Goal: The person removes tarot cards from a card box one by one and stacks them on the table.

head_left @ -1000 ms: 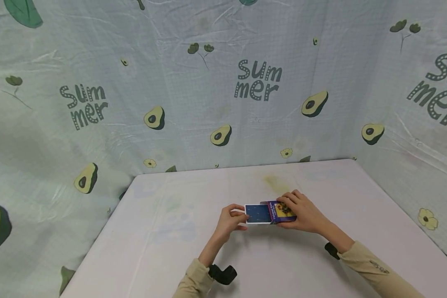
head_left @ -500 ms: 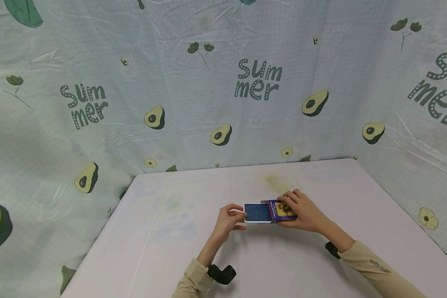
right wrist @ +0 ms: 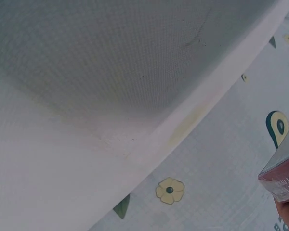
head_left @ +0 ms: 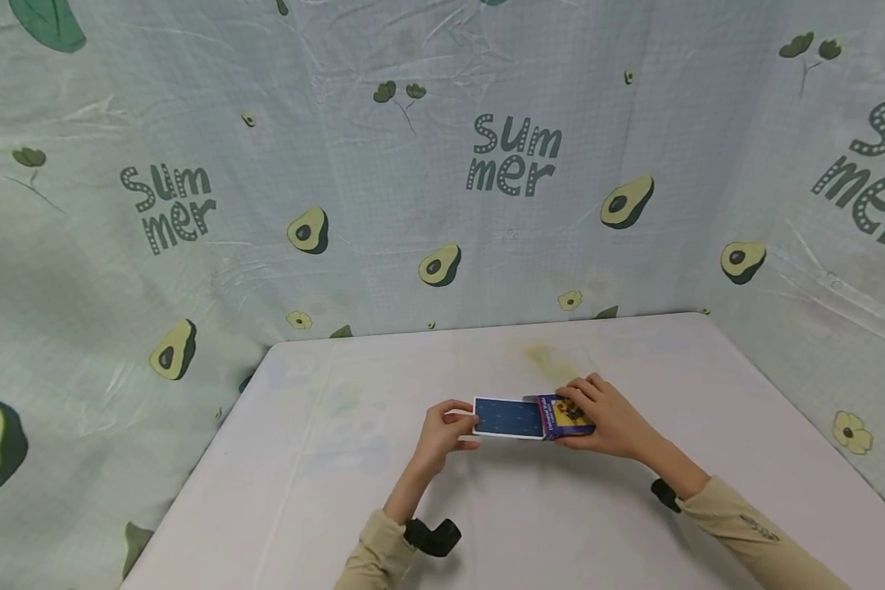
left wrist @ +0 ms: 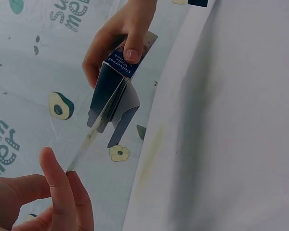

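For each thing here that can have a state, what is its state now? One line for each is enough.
Box: open at one end, flaps out, held above the table.
Blue card: partly out of the box.
Left hand: pinching the card's outer end.
Right hand: gripping the box.
Backdrop cloth: hanging, wrinkled.

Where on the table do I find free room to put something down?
Bare table lies left of the left hand, behind the card up to the curtain, and between the sleeves. The middle is crowded: there the left hand holds the card and the right hand grips the box.
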Available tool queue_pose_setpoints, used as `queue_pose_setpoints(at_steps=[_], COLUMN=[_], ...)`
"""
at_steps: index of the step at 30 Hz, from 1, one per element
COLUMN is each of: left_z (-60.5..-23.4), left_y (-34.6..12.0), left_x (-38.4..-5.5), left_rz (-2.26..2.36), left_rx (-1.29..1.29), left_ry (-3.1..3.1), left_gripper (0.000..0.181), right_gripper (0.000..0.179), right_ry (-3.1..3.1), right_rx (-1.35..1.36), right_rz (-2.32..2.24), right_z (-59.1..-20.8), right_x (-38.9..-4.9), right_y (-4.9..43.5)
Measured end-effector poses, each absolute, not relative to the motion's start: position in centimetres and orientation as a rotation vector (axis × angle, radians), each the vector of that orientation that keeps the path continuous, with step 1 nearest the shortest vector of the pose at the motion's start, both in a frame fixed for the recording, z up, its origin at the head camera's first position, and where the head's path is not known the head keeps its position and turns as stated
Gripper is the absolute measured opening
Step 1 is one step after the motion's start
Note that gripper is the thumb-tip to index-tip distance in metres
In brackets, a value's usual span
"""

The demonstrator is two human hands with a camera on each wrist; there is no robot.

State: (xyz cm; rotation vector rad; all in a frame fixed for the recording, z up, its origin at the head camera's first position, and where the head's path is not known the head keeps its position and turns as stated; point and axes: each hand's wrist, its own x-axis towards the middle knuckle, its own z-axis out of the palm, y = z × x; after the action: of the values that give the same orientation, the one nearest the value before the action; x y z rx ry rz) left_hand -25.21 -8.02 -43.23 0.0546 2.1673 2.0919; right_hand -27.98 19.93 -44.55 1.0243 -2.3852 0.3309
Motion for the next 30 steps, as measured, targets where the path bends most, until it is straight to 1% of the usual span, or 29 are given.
queue_pose_setpoints(at_steps=[12, 23, 30], left_z=[-42.6, -42.6, -42.3], left_y=[-9.0, -10.0, -10.4], left_x=[-26.2, -27.5, -28.2], left_rz=[1.999, 1.923, 1.837], left_rx=[-0.020, 0.022, 0.005], left_ry=[2.314, 2.376, 2.413], left_gripper=[0.026, 0.026, 0.026], right_gripper=[0.070, 0.069, 0.068], right_ry=[-2.371, -2.387, -2.376], right_rx=[1.018, 1.019, 1.019], right_rz=[0.357, 0.370, 0.371], right_z=[-44.6, -44.6, -44.8], right_x=[-28.1, -28.1, -28.0], right_y=[20.5, 20.7, 20.9])
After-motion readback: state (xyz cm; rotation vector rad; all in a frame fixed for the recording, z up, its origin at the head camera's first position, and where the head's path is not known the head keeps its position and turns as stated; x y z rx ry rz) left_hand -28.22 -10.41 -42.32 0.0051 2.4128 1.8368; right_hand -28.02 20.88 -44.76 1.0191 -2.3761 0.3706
